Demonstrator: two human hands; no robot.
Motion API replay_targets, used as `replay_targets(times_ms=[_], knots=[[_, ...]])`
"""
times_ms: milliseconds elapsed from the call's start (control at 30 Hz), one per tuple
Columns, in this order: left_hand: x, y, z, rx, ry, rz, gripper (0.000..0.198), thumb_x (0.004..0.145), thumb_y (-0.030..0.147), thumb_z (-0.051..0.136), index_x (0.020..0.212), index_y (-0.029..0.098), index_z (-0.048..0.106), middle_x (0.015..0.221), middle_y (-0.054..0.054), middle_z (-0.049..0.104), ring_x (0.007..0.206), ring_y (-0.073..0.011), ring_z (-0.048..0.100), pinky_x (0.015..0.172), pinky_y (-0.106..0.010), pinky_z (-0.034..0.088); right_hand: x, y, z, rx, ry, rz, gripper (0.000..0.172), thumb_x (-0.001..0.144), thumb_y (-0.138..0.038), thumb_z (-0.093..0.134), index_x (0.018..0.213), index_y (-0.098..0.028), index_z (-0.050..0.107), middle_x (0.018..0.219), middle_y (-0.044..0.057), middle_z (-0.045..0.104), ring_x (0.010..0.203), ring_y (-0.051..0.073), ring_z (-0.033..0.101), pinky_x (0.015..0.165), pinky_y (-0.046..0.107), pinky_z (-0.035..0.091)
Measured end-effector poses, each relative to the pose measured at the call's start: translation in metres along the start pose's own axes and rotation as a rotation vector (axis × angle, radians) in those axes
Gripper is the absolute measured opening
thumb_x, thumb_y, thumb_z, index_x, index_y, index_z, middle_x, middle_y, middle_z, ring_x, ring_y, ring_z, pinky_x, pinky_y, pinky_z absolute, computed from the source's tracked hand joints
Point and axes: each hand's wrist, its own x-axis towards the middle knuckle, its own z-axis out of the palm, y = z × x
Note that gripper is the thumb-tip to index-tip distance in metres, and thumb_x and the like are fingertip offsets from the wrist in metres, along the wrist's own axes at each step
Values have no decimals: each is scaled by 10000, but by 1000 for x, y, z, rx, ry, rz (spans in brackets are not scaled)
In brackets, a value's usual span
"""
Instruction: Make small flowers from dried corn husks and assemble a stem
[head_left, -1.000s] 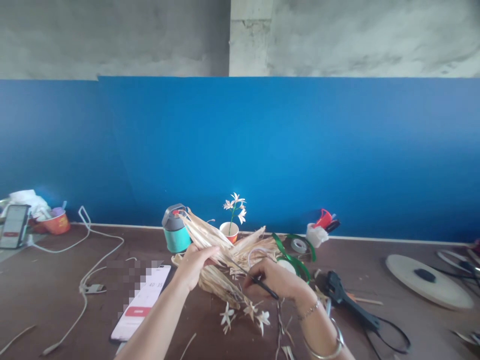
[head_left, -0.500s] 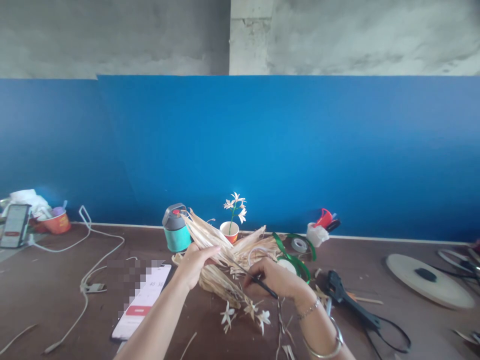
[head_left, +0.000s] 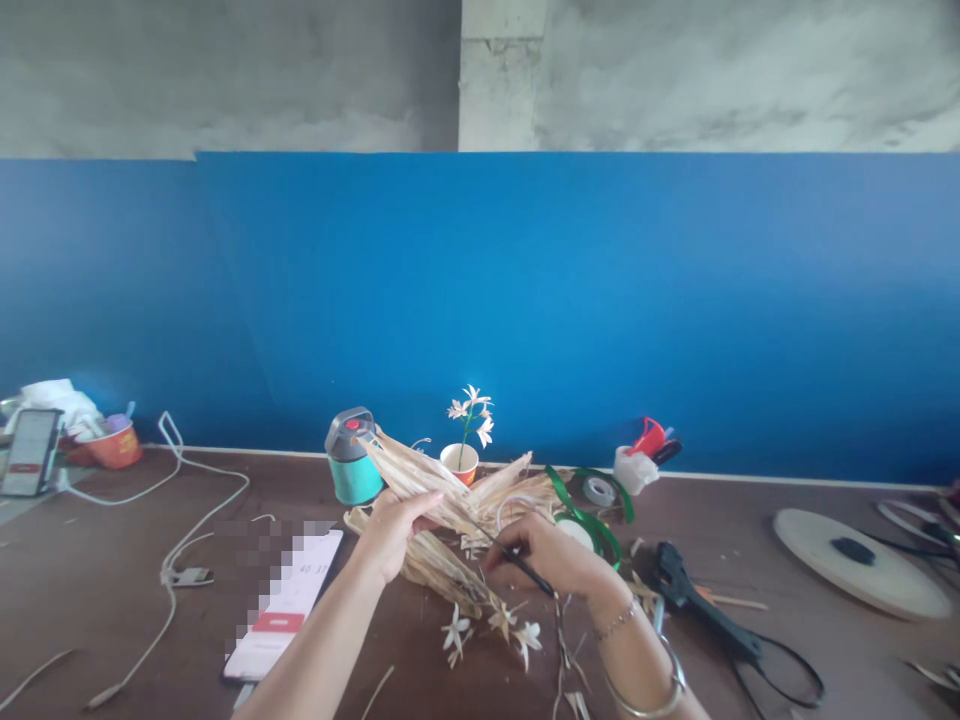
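My left hand (head_left: 394, 530) is closed on a pale, dried corn husk (head_left: 416, 478), thumb on top, with the husk's loose end pointing up and left. In my right hand (head_left: 544, 560) are black-handled scissors (head_left: 534, 575), their thin blades directed up and left at the husk's near end; whether the blades touch it I cannot tell. More husks (head_left: 442, 575) lie under my hands. Just below them sit several small white husk flowers (head_left: 455, 628). A paper cup (head_left: 459, 462) behind the husks holds a green stem with white flowers (head_left: 472, 405).
A teal canister (head_left: 355, 478) stands at the back left, above a phone (head_left: 289, 610). To the right are green ribbon (head_left: 600, 530), a tape roll (head_left: 598, 490), a black glue gun (head_left: 701, 605) with its cord and a round disc (head_left: 859, 570). White cables (head_left: 176, 550) cross the left side.
The husk in my left hand has tipped slightly lower at its far end. My right hand and the scissors have hardly moved.
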Motion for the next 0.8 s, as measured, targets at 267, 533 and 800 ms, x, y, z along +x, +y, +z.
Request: replay_targets(times_ms=[267, 533, 800], knots=[[-2, 0, 3, -25, -18, -21, 254, 543, 240, 812, 746, 116, 722, 706, -57, 737, 672, -177, 674, 588, -239, 520, 0, 0, 0, 23, -7, -12, 194, 633, -213, 622, 772, -165, 748, 579, -1, 611, 476, 76, 457, 421, 155, 338], [-6, -5, 13, -158, 77, -21, 249, 496, 220, 818, 701, 129, 709, 711, -44, 738, 675, -165, 673, 568, -222, 509, 0, -2, 2, 106, 20, 30, 174, 655, -233, 630, 776, -157, 730, 500, -23, 551, 390, 59, 416, 367, 151, 303], [-9, -10, 18, -151, 51, 24, 267, 559, 228, 794, 787, 110, 720, 780, -76, 748, 747, -203, 689, 627, -255, 526, 0, -2, 1, 107, 21, 19, 170, 657, -232, 639, 780, -162, 732, 496, -27, 551, 397, 59, 414, 383, 158, 310]])
